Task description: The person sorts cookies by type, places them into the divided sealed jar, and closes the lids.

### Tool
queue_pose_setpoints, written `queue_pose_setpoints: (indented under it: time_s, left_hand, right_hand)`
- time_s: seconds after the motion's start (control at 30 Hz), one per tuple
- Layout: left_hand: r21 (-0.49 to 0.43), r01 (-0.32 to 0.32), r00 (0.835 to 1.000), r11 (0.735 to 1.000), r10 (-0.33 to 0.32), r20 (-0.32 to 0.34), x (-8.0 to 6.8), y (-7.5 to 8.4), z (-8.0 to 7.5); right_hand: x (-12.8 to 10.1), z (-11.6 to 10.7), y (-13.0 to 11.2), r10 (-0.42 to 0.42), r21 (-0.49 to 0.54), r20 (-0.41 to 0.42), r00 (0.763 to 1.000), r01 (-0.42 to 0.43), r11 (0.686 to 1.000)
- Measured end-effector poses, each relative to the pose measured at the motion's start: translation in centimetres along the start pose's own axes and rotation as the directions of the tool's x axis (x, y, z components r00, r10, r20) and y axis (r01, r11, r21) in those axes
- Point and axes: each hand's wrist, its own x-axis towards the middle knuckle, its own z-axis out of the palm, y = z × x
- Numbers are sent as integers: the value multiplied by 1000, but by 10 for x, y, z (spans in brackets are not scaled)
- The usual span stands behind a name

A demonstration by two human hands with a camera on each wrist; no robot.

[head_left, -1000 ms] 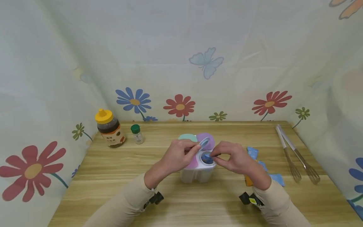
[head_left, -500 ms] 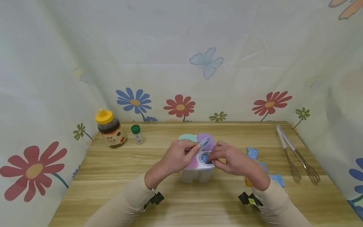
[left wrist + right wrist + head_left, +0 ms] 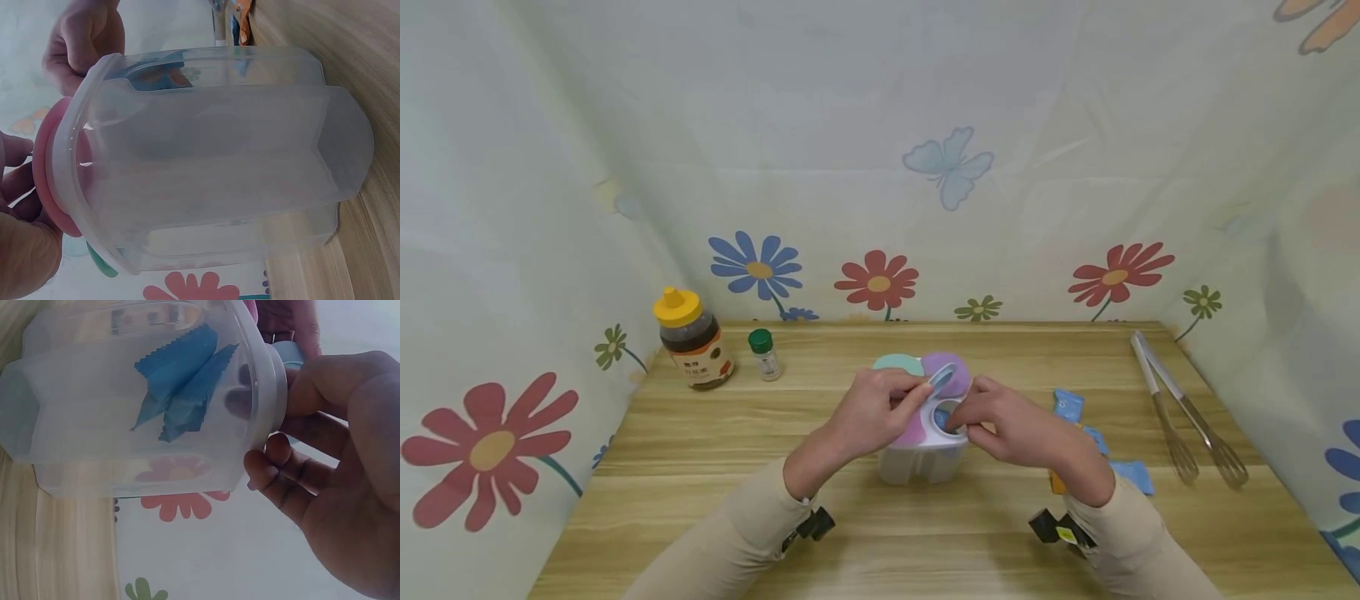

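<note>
One clear container (image 3: 917, 468) stands on the table (image 3: 827, 354) between its left and right edges. The left hand (image 3: 868, 410) pinches a pale-blue lid (image 3: 942, 378); the right hand (image 3: 1022, 427), partly curled, reaches in at the top. A blue packet (image 3: 178, 381) sits inside; whether the right hand grips it cannot be told.

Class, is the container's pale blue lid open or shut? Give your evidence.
Open: the left grip pinches the pale blue lid tilted up, and the right grip reaches into the uncovered round opening.
</note>
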Motion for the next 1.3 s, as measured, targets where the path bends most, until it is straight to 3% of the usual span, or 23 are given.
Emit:
queue_pose_setpoints:
  time_s: [0.23, 0.67, 1.13, 1.3]
  left_hand:
    - [0, 13, 1000, 1000, -13, -2, 0, 1, 0]
    - [5, 19, 1000, 1000, -19, 10, -1, -1, 2]
    - [8, 39, 999, 999, -39, 13, -1, 3, 1]
    - [8, 55, 998, 998, -55, 17, -1, 4, 1]
  right_hand:
    - [-6, 1, 3, -26, 22, -145, 989, 29, 999]
    - [-14, 4, 8, -35, 45, -247, 968, 48, 998]
    - [-20, 4, 23, 21, 83, -356, 934, 9, 997]
    - [-24, 2, 28, 87, 60, -367, 926, -69, 996]
